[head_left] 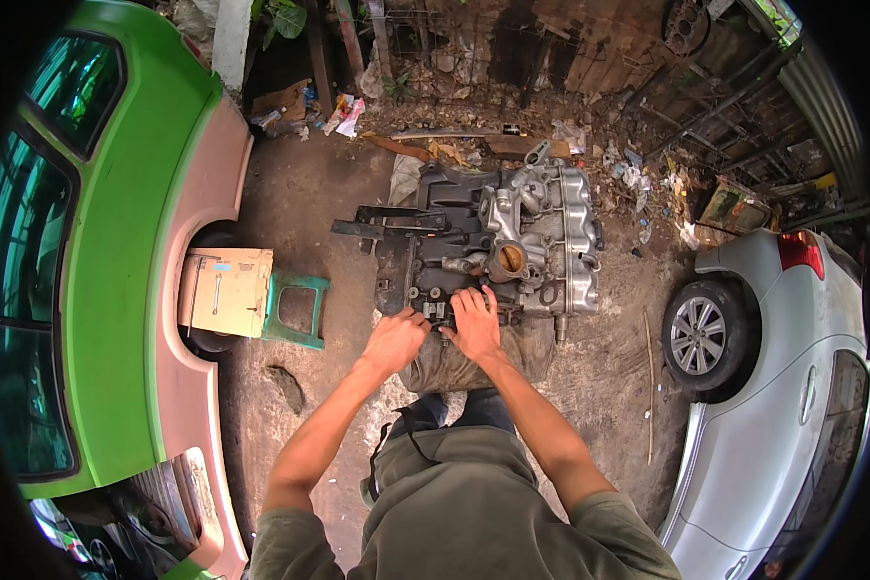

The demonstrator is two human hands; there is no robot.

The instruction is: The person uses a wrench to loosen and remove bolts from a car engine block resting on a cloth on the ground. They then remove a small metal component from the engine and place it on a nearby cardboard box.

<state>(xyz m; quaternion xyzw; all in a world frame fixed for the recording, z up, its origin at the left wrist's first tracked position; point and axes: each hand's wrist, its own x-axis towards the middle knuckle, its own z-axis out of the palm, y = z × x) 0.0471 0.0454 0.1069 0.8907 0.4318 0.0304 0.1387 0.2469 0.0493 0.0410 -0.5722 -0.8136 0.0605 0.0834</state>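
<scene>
A car engine [474,237], with a dark block and silver cast-metal parts, lies in front of me at the middle of the view. My left hand [396,338] is at its near left corner, fingers curled in; whatever they pinch is hidden. Just to the right, my right hand [476,324] rests on the near edge of the engine with its fingers apart. Between the two hands sits a small metal fitting [435,309]. Beyond my right hand, a round brownish opening [510,258] tops a silver pipe-like casting.
A dirty cloth-like sheet [507,358] lies under the engine's near side. To the left, a cardboard box [230,293] with a wrench on it rests on a green plastic stool [300,309], beside a green car [126,242]. A silver car [773,387] stands at right. Litter lines the far wall.
</scene>
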